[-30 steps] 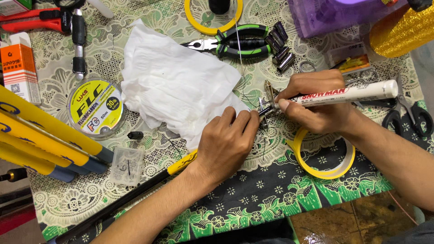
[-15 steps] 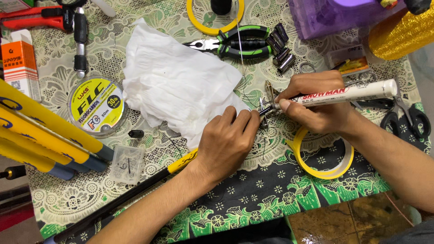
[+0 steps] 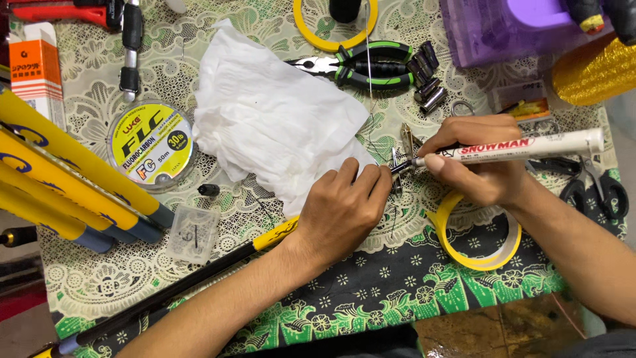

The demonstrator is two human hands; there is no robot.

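While pinching a small metal piece point(image 3: 396, 174) near the white tissue's point(image 3: 278, 126) right edge, left hand point(image 3: 344, 212) steadying, right hand point(image 3: 477, 169) clamped around the white marker point(image 3: 523, 147), tip touching; marking underway, calling next for steady pressure

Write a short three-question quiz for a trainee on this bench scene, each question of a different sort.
1. True or false: the right hand holds a white marker pen with its tip toward the left hand.
2. Which lies under the right wrist? A) green-handled pliers B) yellow tape ring C) scissors
3. Fill in: the crumpled white tissue lies beside a round yellow spool of ____.

Key: 1 true; 2 B; 3 fishing line.
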